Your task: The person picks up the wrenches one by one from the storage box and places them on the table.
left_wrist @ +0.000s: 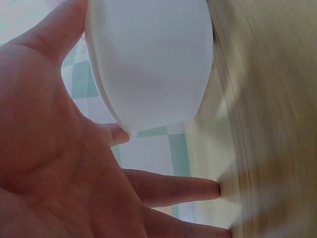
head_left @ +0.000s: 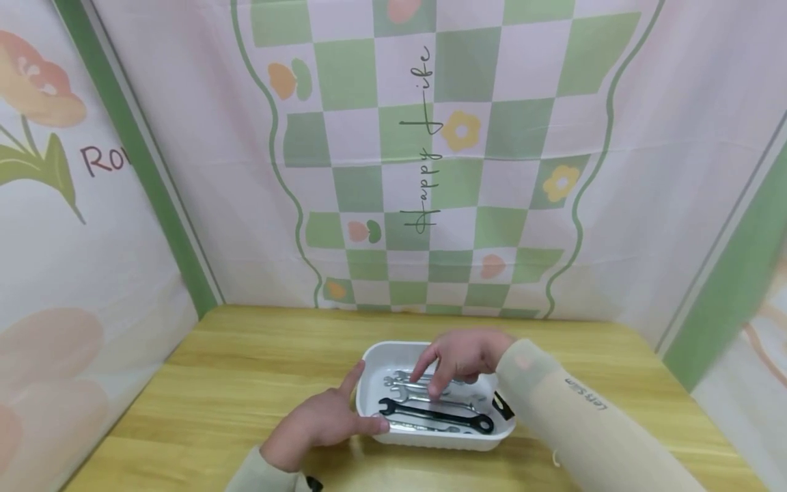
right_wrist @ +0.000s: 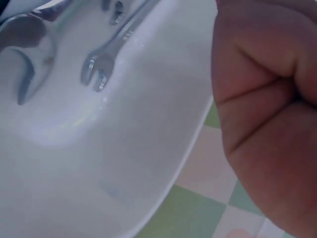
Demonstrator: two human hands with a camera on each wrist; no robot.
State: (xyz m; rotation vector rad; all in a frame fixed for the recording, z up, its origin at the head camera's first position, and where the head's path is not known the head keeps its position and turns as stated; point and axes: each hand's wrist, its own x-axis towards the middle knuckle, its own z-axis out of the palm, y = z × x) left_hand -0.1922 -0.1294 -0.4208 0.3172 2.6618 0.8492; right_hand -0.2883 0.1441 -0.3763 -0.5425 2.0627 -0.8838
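A white plastic tray (head_left: 445, 441) sits on the wooden table with several wrenches inside. The black combination wrench (head_left: 433, 413) lies across its near part, with silver wrenches (head_left: 455, 400) behind it and another silver one in front. My left hand (head_left: 326, 415) spans the tray's left end, its thumb on the near rim and its index finger touching the far corner. In the left wrist view, other fingers (left_wrist: 173, 191) stretch straight down to the table. My right hand (head_left: 461, 359) hovers over the silver wrenches, thumb and index finger apart, nothing visible between them.
The wooden table (head_left: 246, 369) extends on both sides of the tray. Behind it hangs a checked, patterned curtain (head_left: 406, 184). A small black object (head_left: 503, 406) shows under the right wrist.
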